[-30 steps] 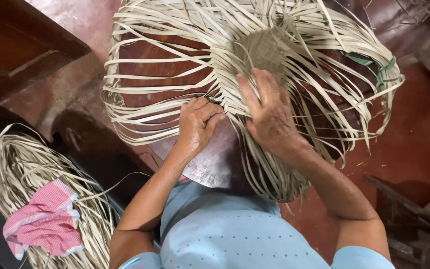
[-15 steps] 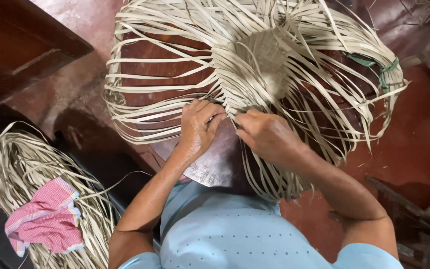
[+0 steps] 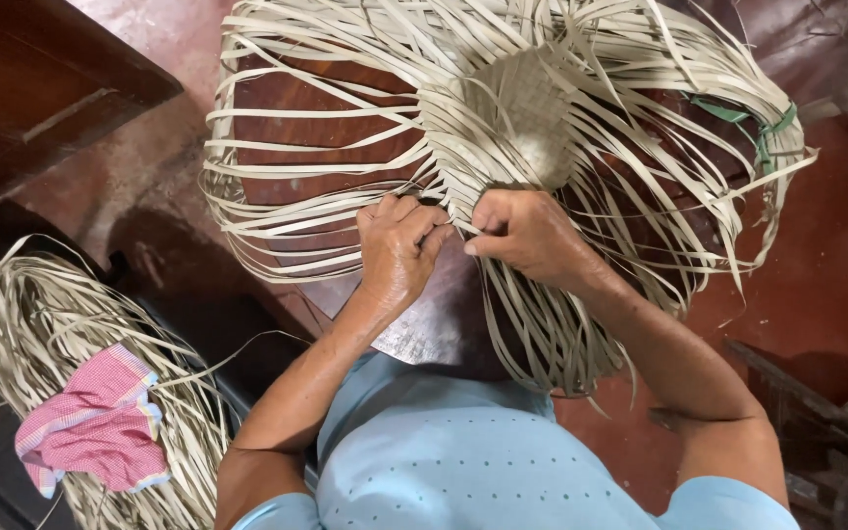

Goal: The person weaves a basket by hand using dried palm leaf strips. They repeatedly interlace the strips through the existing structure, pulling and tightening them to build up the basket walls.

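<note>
Both hands, left hand (image 3: 397,250) and right hand (image 3: 527,236), pinch pale strips at the half-woven basket (image 3: 512,98) edge (pink cloth (image 3: 95,422) lies on a strip bundle (image 3: 31,324)).

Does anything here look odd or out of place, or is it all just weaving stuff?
One thing stands out: a pink checked cloth lies crumpled on the heap of loose strips at the left. Otherwise the left hand and right hand pinch strips at the edge of the woven piece.

Single head view, looking steeply down, close over hands at woven strip work (image 3: 503,108).
</note>
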